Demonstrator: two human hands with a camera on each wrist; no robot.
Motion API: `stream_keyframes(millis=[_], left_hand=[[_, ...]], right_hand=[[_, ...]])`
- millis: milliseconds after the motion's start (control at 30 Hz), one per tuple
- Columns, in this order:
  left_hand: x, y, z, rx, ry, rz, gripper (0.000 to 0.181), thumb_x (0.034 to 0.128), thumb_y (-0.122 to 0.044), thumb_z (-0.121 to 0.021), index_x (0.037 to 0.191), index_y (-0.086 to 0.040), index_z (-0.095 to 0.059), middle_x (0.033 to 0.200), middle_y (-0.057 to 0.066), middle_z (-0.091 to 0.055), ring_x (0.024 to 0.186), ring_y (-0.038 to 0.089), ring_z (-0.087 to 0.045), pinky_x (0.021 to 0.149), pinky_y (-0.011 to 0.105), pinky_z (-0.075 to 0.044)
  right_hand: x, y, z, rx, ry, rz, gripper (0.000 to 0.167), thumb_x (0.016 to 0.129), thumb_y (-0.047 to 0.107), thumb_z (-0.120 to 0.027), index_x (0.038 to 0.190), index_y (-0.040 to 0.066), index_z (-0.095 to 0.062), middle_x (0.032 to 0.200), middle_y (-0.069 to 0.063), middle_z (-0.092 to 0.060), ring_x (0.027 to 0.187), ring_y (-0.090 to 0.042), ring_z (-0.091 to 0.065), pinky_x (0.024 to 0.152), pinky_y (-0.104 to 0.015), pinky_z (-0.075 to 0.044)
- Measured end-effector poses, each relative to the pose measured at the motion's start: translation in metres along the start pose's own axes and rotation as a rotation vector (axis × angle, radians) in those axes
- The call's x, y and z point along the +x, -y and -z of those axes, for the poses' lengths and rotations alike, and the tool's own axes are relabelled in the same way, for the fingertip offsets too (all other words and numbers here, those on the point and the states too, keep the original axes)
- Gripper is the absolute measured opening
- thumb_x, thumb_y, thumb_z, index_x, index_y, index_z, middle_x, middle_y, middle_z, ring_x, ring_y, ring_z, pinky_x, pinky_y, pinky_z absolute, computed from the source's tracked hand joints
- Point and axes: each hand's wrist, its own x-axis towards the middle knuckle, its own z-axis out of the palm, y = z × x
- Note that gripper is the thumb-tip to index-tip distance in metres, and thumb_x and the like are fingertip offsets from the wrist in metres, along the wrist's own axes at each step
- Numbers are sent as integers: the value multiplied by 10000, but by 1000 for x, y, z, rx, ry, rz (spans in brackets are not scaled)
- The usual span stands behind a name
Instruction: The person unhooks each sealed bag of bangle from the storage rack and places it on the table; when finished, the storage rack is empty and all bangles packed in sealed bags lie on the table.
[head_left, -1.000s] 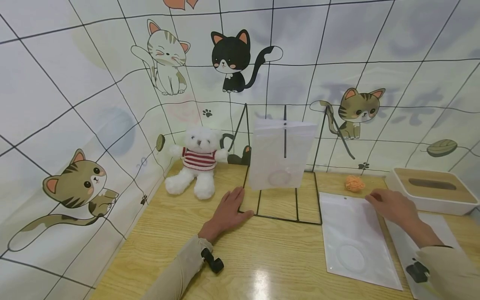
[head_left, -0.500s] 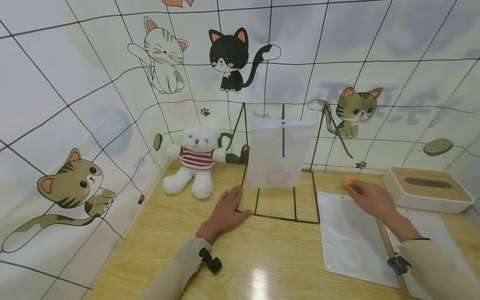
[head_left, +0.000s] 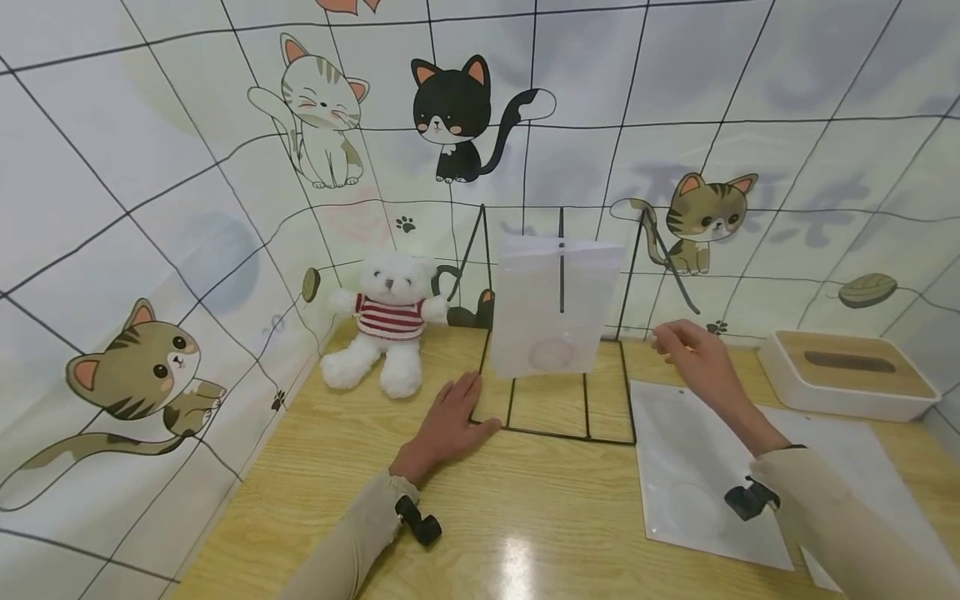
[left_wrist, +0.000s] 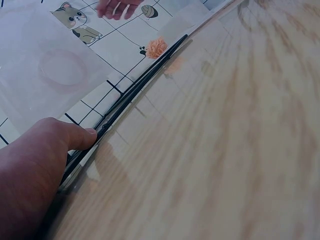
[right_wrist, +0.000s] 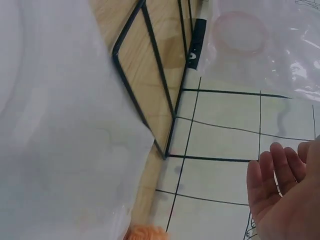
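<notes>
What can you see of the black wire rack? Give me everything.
The black wire rack, thin metal rod by its look, stands upright on the wooden tabletop. Its flat base has two inner bars; two uprights rise at the back. Three prongs point forward from the top: a translucent bag hangs on the middle one, nothing on the outer two. The left hand rests over the base's left front corner, thumb against the front rod.

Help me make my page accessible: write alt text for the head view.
A person's left hand rests at the corner of a black wire stand where a translucent bag hangs; the right hand hovers beside the stand. A white teddy bear sits left on a wooden table, with flat bags and a box at right.
</notes>
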Motion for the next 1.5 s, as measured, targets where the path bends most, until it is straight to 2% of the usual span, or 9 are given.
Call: stream_keyframes(millis=[167,300,500,700,800,933,1067,1167,1500], left_hand=[[1,1,0,-11,-11,4,875,978,-578,-488,1575,1,-215,1658,132,-214,1549,244,-182,1265,467,-112],[1,1,0,-17,-2,7,882,975,-587,-482,1579,-7,-203,1662,125,-202,1552,238,-173,1267,459,-102],[-1,0,1,-18,10,4,890,974,-593,-479,1580,-7,-196,1663,131,-197,1551,248,-175,1266,465,-108],[-1,0,2,-23,19,9,889,979,-594,-477,1581,-7,-191,1665,129,-190,1553,248,-169,1266,467,-107],[-1,0,2,-25,14,4,885,979,-587,-485,1579,-4,-197,1663,132,-195,1552,248,-173,1265,471,-111],[-1,0,2,-16,11,3,881,979,-583,-487,1580,-9,-199,1664,129,-196,1552,243,-172,1265,468,-112],[-2,0,0,-8,4,0,878,979,-585,-482,1578,-6,-208,1661,129,-206,1551,244,-178,1265,467,-116],[-3,-1,0,-16,-5,-6,873,981,-578,-488,1575,1,-218,1657,136,-216,1548,251,-188,1263,473,-121],[-1,2,-2,3,-10,0,882,976,-603,-472,1577,-9,-223,1658,129,-220,1547,243,-191,1264,460,-117]], right_hand=[[12,17,-10,101,-21,33,384,1056,387,-478,1177,60,-639,1029,-71,-659,899,-21,-604,742,-135,-529],[19,30,-16,134,-45,68,383,1055,378,-483,1187,50,-631,1047,-94,-659,911,-62,-614,740,-127,-516],[32,44,-24,195,-127,121,353,1054,320,-496,1162,11,-627,1060,-136,-659,900,-13,-602,725,-122,-524],[30,67,-25,246,-121,153,302,1053,187,-495,1159,-77,-600,1055,-189,-626,872,39,-568,705,-73,-489],[27,78,-23,258,-105,143,318,1052,165,-492,1169,-114,-590,1064,-206,-612,885,-31,-572,716,-80,-479],[30,76,-25,243,-110,99,353,1056,242,-495,1201,-58,-608,1084,-119,-621,942,-127,-573,750,-109,-463],[37,68,-28,226,-114,50,392,1049,372,-492,1217,43,-622,1092,-27,-616,967,-106,-559,772,-139,-457],[41,67,-28,219,-114,35,419,1040,434,-483,1217,79,-617,1091,-21,-611,965,-122,-554,769,-166,-457],[49,81,-18,160,-126,60,431,1042,448,-451,1159,66,-613,1043,-8,-595,904,-157,-579,746,-193,-443]])
